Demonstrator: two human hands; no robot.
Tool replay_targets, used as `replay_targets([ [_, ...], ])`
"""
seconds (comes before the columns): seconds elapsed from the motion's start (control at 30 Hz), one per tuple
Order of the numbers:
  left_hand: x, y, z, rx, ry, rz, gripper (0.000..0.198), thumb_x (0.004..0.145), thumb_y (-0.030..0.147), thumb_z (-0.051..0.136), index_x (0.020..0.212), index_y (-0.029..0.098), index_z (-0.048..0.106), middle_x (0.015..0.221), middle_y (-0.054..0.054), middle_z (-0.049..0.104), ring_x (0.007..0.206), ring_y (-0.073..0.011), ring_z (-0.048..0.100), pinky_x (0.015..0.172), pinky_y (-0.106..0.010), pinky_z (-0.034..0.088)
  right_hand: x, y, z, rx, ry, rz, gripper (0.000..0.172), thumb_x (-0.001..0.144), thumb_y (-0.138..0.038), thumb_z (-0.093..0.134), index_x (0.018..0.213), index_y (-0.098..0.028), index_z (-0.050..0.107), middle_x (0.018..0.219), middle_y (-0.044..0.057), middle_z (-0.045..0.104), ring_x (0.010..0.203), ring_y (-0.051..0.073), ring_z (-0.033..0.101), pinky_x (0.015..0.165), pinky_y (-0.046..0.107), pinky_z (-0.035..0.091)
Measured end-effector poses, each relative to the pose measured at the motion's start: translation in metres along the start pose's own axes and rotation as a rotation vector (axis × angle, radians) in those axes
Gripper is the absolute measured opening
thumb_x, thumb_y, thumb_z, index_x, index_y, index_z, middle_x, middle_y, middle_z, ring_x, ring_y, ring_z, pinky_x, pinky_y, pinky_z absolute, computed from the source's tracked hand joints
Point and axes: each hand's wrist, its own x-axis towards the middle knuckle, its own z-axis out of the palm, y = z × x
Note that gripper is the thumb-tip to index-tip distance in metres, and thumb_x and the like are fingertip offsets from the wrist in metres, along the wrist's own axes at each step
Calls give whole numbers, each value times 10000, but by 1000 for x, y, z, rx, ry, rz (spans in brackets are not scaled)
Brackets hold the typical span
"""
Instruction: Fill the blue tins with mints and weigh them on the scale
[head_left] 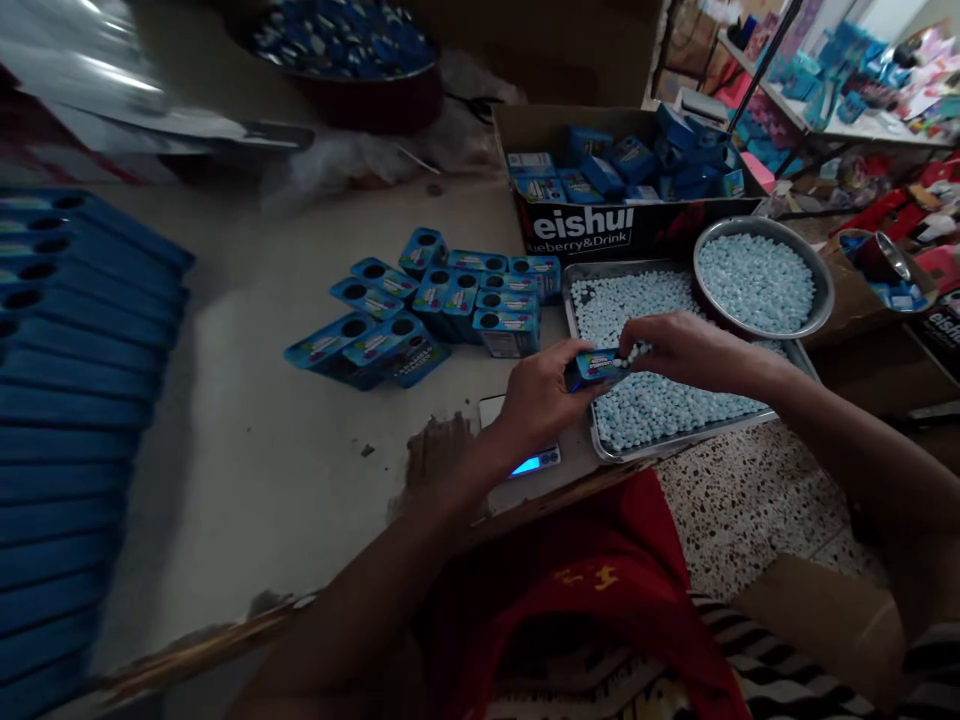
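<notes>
one steady grip, one careful pinch

the left hand (544, 395) grips a blue printed box (596, 366) at the left edge of the metal tray (611, 457), near the front edge of the bench (247, 440); the right hand (675, 345) pinches pale-blue pellets (640, 351) at the box's end. best, it seems, to keep the box steady above the tray so strays drop back in, releasing few at once.

Turquoise goods (844, 45) sit on a white table (889, 125) (upper right).
</notes>
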Motion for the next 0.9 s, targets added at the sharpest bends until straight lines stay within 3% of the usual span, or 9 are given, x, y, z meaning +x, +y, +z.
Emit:
replay_targets([
  [0.2,3,0,17,-35,-29,-18,416,784,247,908,1178,227,775,1107,-55,840,975,-255,788,844,-343,600,-6,7,7,-63,44,-5,328,895,-42,653,1148,-213,772,1049,60,740,901,191,642,808,305,427],
  [0.47,9,-1,27,-58,-32,-18,425,781,228,910,1184,234,776,1123,-53,832,963,-242,788,866,-350,619,-7,9,18,24,129,67,362,861,-3,625,1112,-208,788,1102,65,715,898,181,662,819,323,510],
  [0.6,15,0,34,-68,-24,-27,422,787,242,913,1184,232,771,1165,-68,824,1033,-261,786,908,-366,624,-12,17,23,98,280,68,268,919,-70,607,1072,-200,785,1081,67,740,913,185,690,816,328,546],
  [0.73,10,-3,28,-96,6,-69,421,779,265,924,1164,229,758,1149,-70,819,1020,-262,784,916,-372,627,-32,54,36,47,508,221,180,1009,-218,592,1053,-208,767,1044,79,761,906,215,704,808,363,568],
  [0.8,-3,-8,13,-102,35,-96,396,792,277,910,1153,237,750,1104,-55,816,979,-248,781,900,-359,627,-44,75,51,-89,453,273,201,1036,-279,602,1131,-204,762,1112,125,772,992,275,711,860,425,571],
  [0.9,-33,-19,-20,-93,91,-187,388,790,301,893,1146,257,746,1051,-31,808,928,-233,772,840,-328,629,-56,91,80,-338,166,176,403,1018,-381,696,1382,-207,693,1422,205,705,1316,414,615,1023,546,524],
])
